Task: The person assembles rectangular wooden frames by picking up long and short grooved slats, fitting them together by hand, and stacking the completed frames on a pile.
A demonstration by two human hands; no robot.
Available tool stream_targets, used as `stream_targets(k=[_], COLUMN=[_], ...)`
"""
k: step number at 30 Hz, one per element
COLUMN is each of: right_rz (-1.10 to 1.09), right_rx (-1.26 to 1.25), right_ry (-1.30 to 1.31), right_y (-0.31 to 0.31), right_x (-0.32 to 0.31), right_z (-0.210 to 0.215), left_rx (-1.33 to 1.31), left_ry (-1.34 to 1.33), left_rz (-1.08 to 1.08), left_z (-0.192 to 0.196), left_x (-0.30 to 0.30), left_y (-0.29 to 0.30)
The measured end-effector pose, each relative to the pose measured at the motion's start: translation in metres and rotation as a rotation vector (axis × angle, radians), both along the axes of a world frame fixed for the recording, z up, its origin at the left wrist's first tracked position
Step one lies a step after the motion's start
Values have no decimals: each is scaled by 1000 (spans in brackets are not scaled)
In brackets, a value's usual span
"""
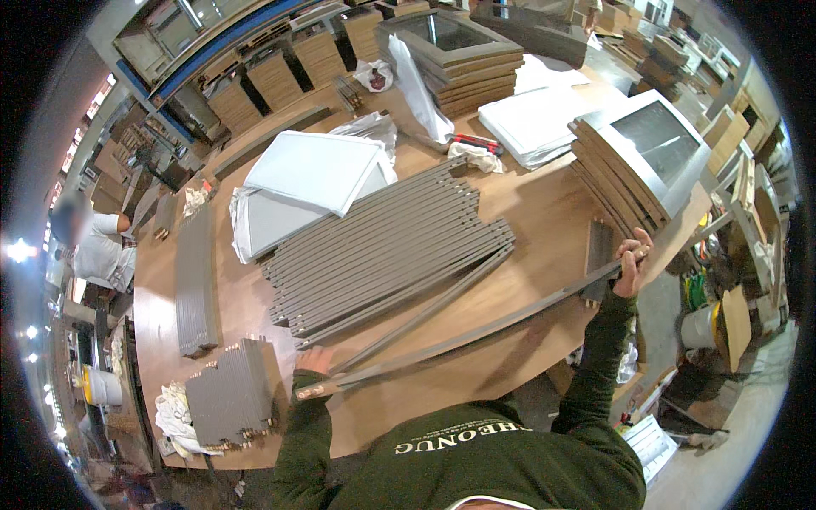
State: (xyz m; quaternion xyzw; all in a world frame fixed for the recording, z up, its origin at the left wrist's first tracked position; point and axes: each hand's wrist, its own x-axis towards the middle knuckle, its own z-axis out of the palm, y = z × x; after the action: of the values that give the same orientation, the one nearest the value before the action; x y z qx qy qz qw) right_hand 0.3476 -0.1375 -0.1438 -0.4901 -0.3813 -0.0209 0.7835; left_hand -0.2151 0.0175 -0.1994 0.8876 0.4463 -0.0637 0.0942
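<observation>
I hold a long grey wooden slat [476,327] across the near edge of the wooden table [544,212]. My left hand [313,364] grips its left end, where a bare wood tip sticks out. My right hand [633,259] is closed around its right end, out past the table's corner. A second loose grey slat [425,310] lies diagonally under it. Just beyond is a wide row of several grey slats [382,251] laid side by side.
White foam-wrapped panels [314,170] lie at the table's middle and back right [535,119]. Stacks of brown framed panels [637,161] stand at right and back [459,59]. Short grey pieces [229,395] and a slat bundle [195,280] sit left. A person in white [98,246] stands far left.
</observation>
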Motion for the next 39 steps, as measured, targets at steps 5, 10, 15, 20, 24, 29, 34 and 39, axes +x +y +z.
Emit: stream_targets(k=[5,10,15,20,24,29,34,39], right_rz=[24,1,64,26,19,24,55,10], right_rx=[-5,124,11,-120,-276,-345,-389,-369], right_ry=[40,148,223,122,-45,-12,17,-17], right_y=[0,4,27,71,94,102,101,99], right_x=[-10,-14,-27,-4,-20,-53,-49,-51], right_z=[7,3,18,0,16,30,23,24], left_rx=[-139,61,-364,531,473,751,626,986], left_ry=[108,-337,-49,-735,-934,-509,-213,-330], left_rz=[-181,-422,-465,-208,-287,-742,-575,-509], left_z=[-23,-40,47,167,195,266,262,240], left_x=[33,29,11,59,39,56,106,137], left_y=[27,47,105,94,110,134,87,50])
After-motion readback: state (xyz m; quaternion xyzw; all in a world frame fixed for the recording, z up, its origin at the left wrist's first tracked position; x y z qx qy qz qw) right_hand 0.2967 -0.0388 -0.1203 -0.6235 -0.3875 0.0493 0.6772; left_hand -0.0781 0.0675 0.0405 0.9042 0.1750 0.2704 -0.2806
